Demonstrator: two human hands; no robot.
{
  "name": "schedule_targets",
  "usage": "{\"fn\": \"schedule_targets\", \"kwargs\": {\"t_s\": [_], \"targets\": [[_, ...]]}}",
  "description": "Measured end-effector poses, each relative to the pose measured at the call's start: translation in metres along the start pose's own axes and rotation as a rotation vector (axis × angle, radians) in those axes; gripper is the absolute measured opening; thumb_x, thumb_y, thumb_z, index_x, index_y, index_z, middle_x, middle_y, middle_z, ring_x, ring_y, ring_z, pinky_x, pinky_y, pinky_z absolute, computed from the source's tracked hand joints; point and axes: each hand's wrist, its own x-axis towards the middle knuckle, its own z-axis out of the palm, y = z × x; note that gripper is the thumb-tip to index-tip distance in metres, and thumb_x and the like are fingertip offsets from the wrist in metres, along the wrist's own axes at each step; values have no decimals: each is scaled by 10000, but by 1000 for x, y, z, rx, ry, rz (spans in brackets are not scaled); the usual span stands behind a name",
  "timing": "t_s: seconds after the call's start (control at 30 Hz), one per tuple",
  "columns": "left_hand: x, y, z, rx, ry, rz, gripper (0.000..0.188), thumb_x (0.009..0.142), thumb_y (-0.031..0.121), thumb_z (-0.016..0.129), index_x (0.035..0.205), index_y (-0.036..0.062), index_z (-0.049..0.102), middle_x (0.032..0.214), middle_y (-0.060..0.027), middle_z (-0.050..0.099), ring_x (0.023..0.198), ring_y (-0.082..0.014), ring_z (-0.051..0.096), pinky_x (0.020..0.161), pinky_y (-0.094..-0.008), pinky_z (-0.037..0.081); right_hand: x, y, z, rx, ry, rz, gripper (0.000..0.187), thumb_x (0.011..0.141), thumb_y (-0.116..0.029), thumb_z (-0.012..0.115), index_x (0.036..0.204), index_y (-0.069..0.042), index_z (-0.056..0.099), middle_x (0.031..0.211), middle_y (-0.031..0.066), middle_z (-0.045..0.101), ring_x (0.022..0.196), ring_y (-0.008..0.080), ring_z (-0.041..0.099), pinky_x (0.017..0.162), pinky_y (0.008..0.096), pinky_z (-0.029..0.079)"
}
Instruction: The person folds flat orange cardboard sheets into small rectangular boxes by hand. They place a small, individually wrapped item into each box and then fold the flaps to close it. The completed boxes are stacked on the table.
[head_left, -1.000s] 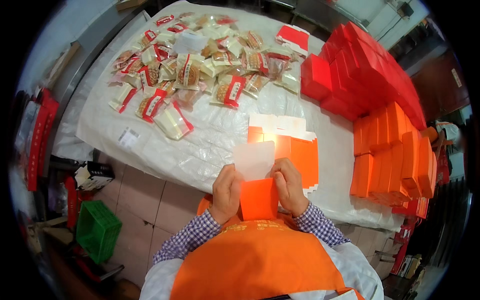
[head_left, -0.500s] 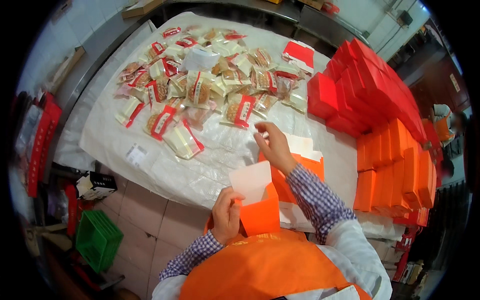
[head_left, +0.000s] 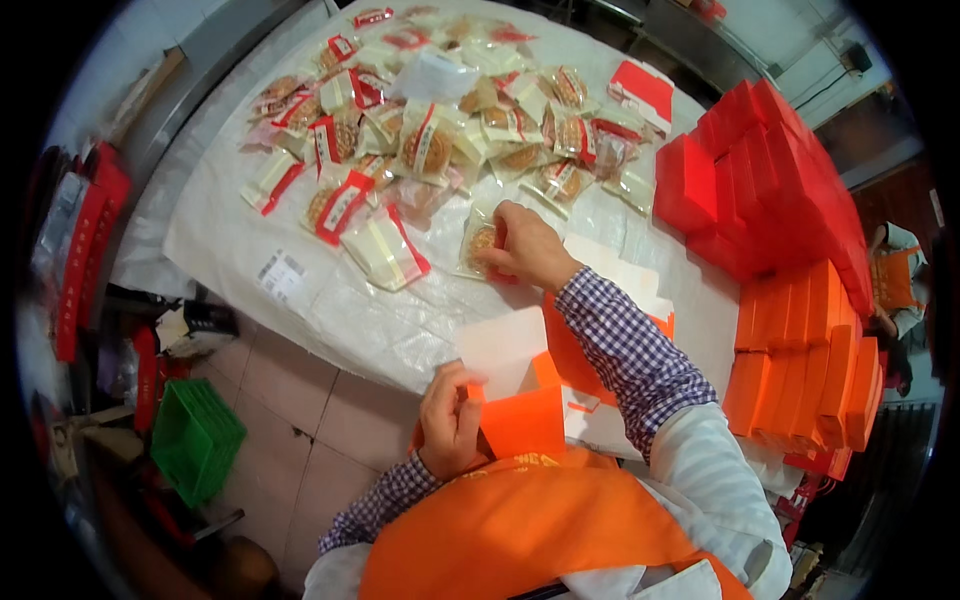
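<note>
My left hand grips the left side of an orange carton, close against my apron. The carton's top is open, with its pale inner flap standing up. My right hand reaches forward over the table, its fingers closed on the edge of a mooncake in a clear wrapper; the hand covers part of the wrapper. Just beyond lies a loose heap of wrapped mooncakes with red and cream packaging. Under my right forearm is another orange carton with white flaps, partly hidden.
A white sheet covers the table. Red boxes and orange boxes are stacked along the right. A red-and-white carton lies at the back. Green crates stand on the floor at left. Another person is at far right.
My right hand has moved forward and left onto a wrapped mooncake at the near edge of the heap. My left hand still holds the orange carton. The whole view has shifted slightly.
</note>
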Motion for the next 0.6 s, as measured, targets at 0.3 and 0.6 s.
{"fn": "schedule_targets", "kwargs": {"t_s": [0.3, 0.6], "targets": [[5, 7, 7, -47, -74, 22, 116, 973, 42, 561, 1079, -3, 577, 1108, -129, 551, 908, -158, 576, 740, -275, 490, -82, 5, -36, 522, 534, 37, 401, 900, -51, 717, 1206, -47, 458, 1052, 108, 560, 965, 189, 675, 614, 290, 575], [4, 18, 28, 4, -170, 100, 158, 952, 75, 598, 1073, -24, 571, 1056, -135, 575, 892, -180, 607, 755, -307, 520, -185, -65, -95, 497, 403, -517, 465, 839, -98, 820, 1204, -65, 533, 1031, 116, 607, 873, 212, 600, 630, 299, 516]]}}
